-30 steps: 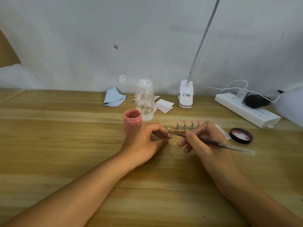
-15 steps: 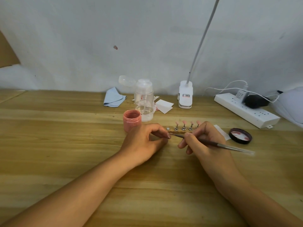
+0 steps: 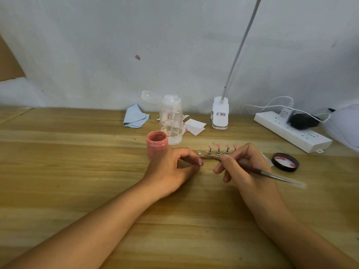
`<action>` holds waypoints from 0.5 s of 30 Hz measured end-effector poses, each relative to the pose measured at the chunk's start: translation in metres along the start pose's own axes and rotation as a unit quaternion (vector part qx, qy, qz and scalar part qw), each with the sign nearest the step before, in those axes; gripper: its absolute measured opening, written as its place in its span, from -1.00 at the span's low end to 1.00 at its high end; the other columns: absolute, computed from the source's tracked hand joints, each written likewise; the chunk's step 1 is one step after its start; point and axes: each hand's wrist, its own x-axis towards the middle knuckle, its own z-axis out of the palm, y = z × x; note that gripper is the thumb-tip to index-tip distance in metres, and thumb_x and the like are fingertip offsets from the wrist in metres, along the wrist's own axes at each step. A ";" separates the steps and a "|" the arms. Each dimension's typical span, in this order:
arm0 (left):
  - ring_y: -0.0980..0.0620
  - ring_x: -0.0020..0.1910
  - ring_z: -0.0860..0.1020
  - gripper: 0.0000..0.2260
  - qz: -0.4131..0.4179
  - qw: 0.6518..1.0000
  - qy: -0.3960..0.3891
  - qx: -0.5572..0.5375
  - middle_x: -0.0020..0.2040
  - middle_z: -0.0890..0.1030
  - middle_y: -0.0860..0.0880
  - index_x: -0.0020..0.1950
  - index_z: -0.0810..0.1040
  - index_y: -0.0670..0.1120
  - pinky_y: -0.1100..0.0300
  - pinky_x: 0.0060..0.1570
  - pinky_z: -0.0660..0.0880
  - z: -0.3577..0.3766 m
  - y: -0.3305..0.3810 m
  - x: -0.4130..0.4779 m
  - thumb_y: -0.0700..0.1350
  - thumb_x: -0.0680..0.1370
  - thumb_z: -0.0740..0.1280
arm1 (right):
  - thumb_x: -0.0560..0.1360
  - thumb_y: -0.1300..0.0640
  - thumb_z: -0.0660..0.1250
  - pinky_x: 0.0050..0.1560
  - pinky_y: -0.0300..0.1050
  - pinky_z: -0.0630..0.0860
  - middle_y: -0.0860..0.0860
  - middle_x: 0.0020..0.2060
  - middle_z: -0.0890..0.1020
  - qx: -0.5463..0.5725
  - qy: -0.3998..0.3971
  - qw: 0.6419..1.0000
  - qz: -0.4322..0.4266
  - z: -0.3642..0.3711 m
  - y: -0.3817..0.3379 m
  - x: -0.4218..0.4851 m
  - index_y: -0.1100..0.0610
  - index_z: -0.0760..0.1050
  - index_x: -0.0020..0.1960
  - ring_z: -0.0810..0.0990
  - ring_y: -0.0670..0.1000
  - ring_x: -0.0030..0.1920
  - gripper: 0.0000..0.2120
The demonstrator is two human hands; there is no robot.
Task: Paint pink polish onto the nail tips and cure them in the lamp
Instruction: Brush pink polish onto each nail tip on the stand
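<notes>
Nothing notable moved: right hand [image 3: 250,167] grips brush [image 3: 275,176]; left hand [image 3: 171,167] pinches, we judge, a hidden nail tip steady.

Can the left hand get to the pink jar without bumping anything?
Probably yes. The pink jar stands just behind the left hand with nothing between them. The brush in the right hand lies on the other side.

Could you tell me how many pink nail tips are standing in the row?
4 nail tips in a row: leftmost, second, third, and rightmost against the right hand. The left hand may hide another.
</notes>
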 end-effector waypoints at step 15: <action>0.44 -0.44 0.42 -0.92 -0.008 1.000 -0.002 0.012 -0.46 0.50 0.39 -0.13 0.66 0.02 0.55 -0.43 0.25 0.000 0.000 -0.002 -0.16 0.50 0.46 | 0.54 0.30 0.30 -0.32 -0.40 0.47 0.12 -0.37 0.68 0.018 -0.013 1.000 0.003 0.000 0.006 0.001 0.37 0.38 -0.16 0.51 -0.09 -0.44 -0.83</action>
